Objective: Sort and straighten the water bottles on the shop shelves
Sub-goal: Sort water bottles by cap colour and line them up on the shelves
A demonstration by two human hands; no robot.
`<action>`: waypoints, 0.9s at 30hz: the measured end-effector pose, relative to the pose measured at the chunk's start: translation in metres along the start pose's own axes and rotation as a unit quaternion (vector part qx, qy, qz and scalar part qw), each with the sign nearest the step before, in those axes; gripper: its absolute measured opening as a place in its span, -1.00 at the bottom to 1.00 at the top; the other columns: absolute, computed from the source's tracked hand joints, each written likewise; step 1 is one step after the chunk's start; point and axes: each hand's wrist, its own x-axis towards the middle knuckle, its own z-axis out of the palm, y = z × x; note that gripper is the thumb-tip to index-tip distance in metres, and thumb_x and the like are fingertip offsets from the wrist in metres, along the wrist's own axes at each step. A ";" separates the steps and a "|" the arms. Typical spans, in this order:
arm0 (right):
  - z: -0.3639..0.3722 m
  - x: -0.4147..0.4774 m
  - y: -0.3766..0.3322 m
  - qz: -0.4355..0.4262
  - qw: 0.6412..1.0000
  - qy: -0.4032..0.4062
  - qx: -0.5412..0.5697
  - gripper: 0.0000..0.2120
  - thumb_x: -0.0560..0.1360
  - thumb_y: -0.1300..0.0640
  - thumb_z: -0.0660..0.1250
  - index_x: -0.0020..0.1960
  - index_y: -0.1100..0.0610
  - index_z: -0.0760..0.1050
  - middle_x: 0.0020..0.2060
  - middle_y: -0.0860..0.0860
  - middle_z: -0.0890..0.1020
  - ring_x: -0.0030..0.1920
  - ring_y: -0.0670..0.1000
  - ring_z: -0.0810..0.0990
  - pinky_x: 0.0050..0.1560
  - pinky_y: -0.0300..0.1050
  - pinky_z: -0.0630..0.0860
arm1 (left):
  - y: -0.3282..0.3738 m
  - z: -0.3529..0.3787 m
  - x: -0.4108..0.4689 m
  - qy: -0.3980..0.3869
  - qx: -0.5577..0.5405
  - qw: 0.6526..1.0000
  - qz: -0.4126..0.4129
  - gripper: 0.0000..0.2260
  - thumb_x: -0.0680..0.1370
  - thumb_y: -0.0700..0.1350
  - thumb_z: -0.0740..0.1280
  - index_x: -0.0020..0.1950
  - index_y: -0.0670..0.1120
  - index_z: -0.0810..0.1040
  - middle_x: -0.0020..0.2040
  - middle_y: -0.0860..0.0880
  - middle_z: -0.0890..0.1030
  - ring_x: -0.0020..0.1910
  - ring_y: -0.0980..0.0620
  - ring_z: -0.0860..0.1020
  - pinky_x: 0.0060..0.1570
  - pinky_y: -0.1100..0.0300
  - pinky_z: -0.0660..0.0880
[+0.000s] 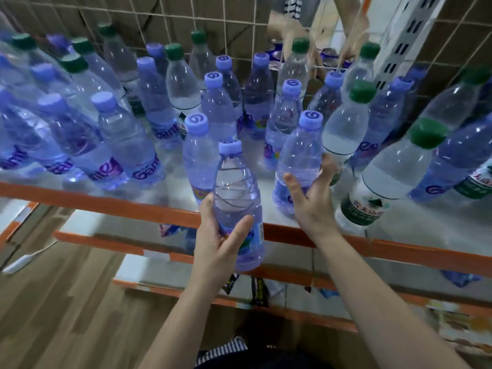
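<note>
Two bare forearms reach up from the bottom edge towards the top shelf (pixel 106 203), over a striped garment (pixel 226 350) and a wood-pattern floor (pixel 66 302).

The left grip (pixel 221 241) is clenched round the label of a purple-capped water bottle (pixel 237 187), thumb across the front and fingers wrapped behind. This bottle is upright with a slight lean. It is held in front of the shelf's orange front rail, with its base below the rail and its cap above. It is sealed and holds clear water.

The right grip (pixel 311 201) is released, its fingers spread. The thumb lies before a second purple-capped bottle (pixel 300 155) that stands near the shelf's front edge, and the fingers sit just beside its right flank. Whether they touch it cannot be told.

Just right of that hand stands a green-capped bottle (pixel 386 179) with a green label, clear and filled to the shoulder.

Further in, many more capped bottles crowd the white shelf. Purple-capped, purple-tinted ones are massed at the left, and green-capped clear ones are scattered among them and along the right.

Behind them a wire mesh panel (pixel 213 22) closes the back of the shelf, with cardboard (pixel 80 20) beyond it.

Lower orange-edged shelves (pixel 111 241) step out beneath.
</note>
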 end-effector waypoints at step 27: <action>-0.027 -0.055 0.017 0.035 0.999 -0.012 -0.038 -0.64 0.61 -0.03 0.23 0.36 0.07 0.37 0.22 -0.05 0.55 0.24 -0.09 0.55 0.27 0.01 0.50 | -0.015 0.051 0.062 0.002 0.108 0.985 0.137 -0.32 0.57 0.05 0.33 0.51 -0.16 0.03 0.44 -0.12 0.34 0.40 -0.03 0.39 0.31 -0.05 0.38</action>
